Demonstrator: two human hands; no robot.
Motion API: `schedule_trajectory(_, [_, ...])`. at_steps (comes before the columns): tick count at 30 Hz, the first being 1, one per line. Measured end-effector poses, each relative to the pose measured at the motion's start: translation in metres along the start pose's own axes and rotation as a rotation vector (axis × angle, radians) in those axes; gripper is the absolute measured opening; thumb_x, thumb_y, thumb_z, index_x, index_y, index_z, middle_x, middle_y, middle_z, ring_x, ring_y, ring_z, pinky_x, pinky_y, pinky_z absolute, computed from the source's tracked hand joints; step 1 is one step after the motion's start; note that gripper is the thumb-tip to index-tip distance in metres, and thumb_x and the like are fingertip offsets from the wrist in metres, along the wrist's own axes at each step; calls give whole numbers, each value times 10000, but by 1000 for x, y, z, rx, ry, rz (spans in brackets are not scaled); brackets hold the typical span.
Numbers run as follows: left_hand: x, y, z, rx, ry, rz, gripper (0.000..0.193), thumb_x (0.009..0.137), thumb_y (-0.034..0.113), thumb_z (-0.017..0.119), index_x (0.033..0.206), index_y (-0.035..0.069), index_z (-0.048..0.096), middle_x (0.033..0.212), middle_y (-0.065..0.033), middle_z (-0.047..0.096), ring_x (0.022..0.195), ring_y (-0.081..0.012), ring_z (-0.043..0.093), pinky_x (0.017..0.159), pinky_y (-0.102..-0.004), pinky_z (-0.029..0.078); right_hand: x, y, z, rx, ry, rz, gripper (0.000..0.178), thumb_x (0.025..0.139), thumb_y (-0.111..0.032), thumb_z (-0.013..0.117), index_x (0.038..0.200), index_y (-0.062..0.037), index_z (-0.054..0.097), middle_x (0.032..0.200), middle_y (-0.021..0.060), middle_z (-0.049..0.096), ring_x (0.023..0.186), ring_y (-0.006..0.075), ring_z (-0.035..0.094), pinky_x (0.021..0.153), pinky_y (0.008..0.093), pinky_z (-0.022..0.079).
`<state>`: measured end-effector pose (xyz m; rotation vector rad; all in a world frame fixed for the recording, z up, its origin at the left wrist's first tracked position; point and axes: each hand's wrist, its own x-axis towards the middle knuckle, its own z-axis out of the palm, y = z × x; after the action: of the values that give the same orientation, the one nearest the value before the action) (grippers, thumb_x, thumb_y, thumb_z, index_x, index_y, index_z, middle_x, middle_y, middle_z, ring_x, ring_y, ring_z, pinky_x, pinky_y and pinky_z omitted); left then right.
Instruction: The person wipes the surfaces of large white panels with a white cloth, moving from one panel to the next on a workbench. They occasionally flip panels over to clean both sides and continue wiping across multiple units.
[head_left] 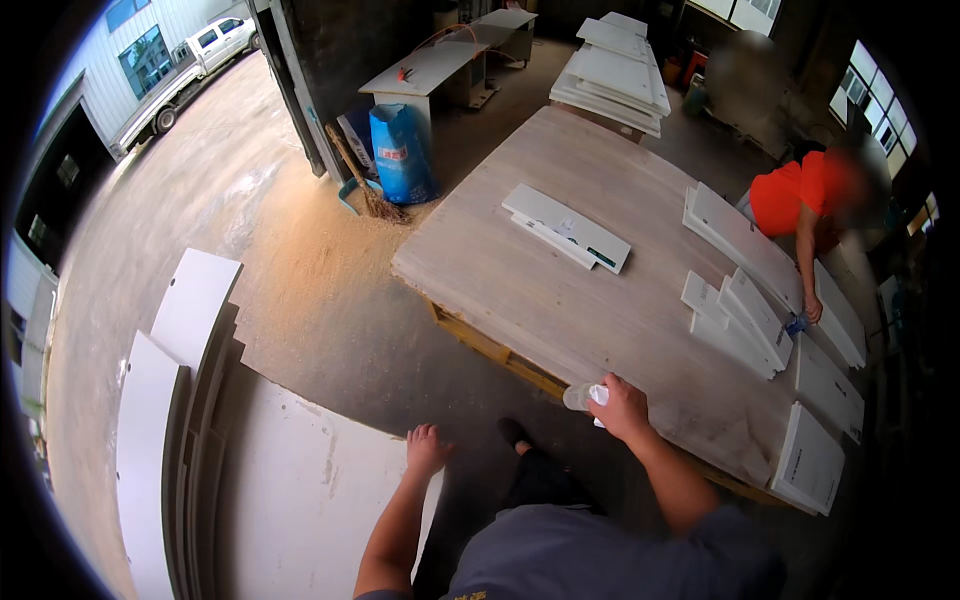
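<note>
My right hand [622, 408] is closed around a clear plastic bottle [576, 397] and a crumpled white cloth [599, 394], at the near edge of the big wooden table [540, 320]. Its grip partly hides both. My left hand [428, 449] holds nothing; its fingers are apart above the right edge of a low white-topped surface [310, 470]. Two small white panels [566, 226] lie overlapped on the wooden table. To their right are more white panels [740, 320], overlapping in a group.
White panels [150, 450] are stacked at the left. Across the table, a person in an orange shirt [795, 195] leans over the panels, hand on a blue item [797, 325]. Behind stand a blue sack [402, 155], a broom [375, 200] by sawdust, and stacked boards [612, 75].
</note>
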<state>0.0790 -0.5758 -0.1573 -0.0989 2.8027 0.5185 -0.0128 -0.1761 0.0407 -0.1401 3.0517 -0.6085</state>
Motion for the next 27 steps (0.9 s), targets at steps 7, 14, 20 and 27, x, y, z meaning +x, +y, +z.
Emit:
schedule_trajectory(7, [39, 7, 26, 333, -651, -245, 604, 854, 602, 599, 1182, 112, 735, 1225, -124, 711, 1185, -304, 652, 1082, -449, 404, 68, 136, 4, -103, -123, 277, 370, 782, -295, 721, 1044, -70, 588, 1027, 142, 684, 960, 362, 676, 813, 477, 535])
schedule_trajectory(14, [38, -5, 33, 507, -686, -231, 452, 785, 406, 647, 1094, 99, 770, 1175, -146, 727, 1141, -289, 674, 1048, -435, 434, 61, 167, -3, 14, -81, 288, 358, 799, -313, 707, 1011, -58, 574, 982, 140, 679, 924, 367, 668, 779, 479, 525])
schedule_trajectory(20, [35, -9, 37, 580, -480, -229, 416, 852, 366, 564, 1078, 85, 773, 1173, -147, 728, 1133, -282, 682, 1076, -433, 418, -14, 185, -35, 89, -7, 258, 349, 806, -307, 688, 1031, -58, 591, 1008, 139, 679, 937, 358, 664, 797, 463, 515])
schedule_trajectory(27, [29, 13, 58, 572, -376, -274, 362, 822, 324, 622, 1080, 126, 779, 1158, -123, 737, 1129, -281, 684, 1018, -426, 465, -164, 246, -98, 44, 34, 410, 406, 782, -343, 738, 1055, -77, 598, 1006, 118, 694, 937, 357, 672, 795, 468, 520])
